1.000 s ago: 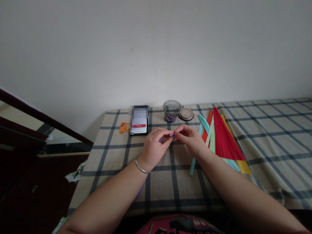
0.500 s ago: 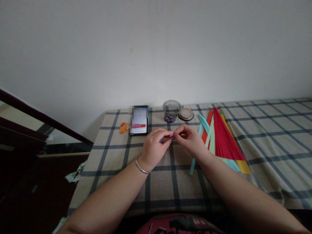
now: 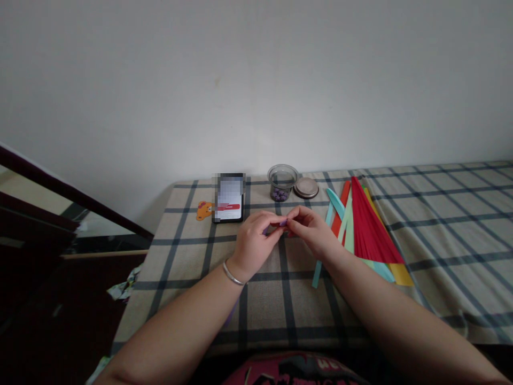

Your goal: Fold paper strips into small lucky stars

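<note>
Above the checked cloth, my left hand [image 3: 256,235] is closed in a pinch on a purple paper strip [image 3: 282,223], a bit of which shows between the fingertips. My right hand [image 3: 310,230] meets it there, thumb and index finger pinched on the strip's end. Most of the strip is hidden by my left hand, though purple also shows beneath the left forearm. Just beyond my hands stands a clear plastic tub [image 3: 282,176] holding several small purple pieces [image 3: 279,194]. Its round lid [image 3: 306,187] lies beside it.
A phone-like device [image 3: 230,200] with a lit screen rests on an orange bear cutout [image 3: 204,211] at left. Coloured paper strips [image 3: 372,235], red on top, fan out at right. The checked tablecloth [image 3: 192,267] reaches the wall; a dark rail [image 3: 80,195] slants at left.
My right fingers have shifted slightly at the purple strip, pressing closer to the left fingertips. The tub, lid, device and coloured strips have stayed put.
</note>
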`<act>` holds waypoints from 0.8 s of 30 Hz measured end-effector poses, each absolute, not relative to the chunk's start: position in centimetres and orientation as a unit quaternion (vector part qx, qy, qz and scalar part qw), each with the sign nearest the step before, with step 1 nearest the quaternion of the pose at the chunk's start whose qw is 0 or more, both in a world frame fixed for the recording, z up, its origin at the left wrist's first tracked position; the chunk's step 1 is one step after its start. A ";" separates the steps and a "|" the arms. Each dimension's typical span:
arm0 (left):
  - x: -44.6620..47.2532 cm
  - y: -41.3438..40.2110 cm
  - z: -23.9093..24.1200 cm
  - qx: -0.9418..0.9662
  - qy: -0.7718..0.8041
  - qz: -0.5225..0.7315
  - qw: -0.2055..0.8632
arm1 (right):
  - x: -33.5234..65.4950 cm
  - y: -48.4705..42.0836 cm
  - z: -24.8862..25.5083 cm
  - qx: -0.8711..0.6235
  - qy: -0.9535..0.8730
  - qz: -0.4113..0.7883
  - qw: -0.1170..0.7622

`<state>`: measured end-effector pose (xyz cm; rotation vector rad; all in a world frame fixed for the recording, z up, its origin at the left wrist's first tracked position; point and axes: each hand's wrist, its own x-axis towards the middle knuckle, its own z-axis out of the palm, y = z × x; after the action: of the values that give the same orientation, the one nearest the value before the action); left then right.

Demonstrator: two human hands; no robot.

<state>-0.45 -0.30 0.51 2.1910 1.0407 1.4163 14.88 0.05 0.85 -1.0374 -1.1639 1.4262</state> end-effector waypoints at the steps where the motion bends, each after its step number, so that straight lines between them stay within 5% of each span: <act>1: -0.5 -0.3 0.5 0.771 0.364 0.496 0.163 | 14.9 0.1 0.9 -0.430 -0.484 0.582 0.492; 9: -0.4 -0.3 0.4 0.776 0.370 0.489 0.142 | 15.0 0.1 1.1 -0.424 -0.477 0.611 0.468; 16: -0.5 -0.4 0.5 0.788 0.386 0.467 0.114 | 15.1 0.1 0.8 -0.463 -0.541 0.507 0.486; 24: -0.4 -0.3 0.4 0.757 0.400 0.490 0.164 | 15.1 0.0 1.1 -0.436 -0.458 0.605 0.484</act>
<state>-0.36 -0.34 0.36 2.1593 1.1396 1.3970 15.09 0.04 1.10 -1.0629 -1.1149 1.4742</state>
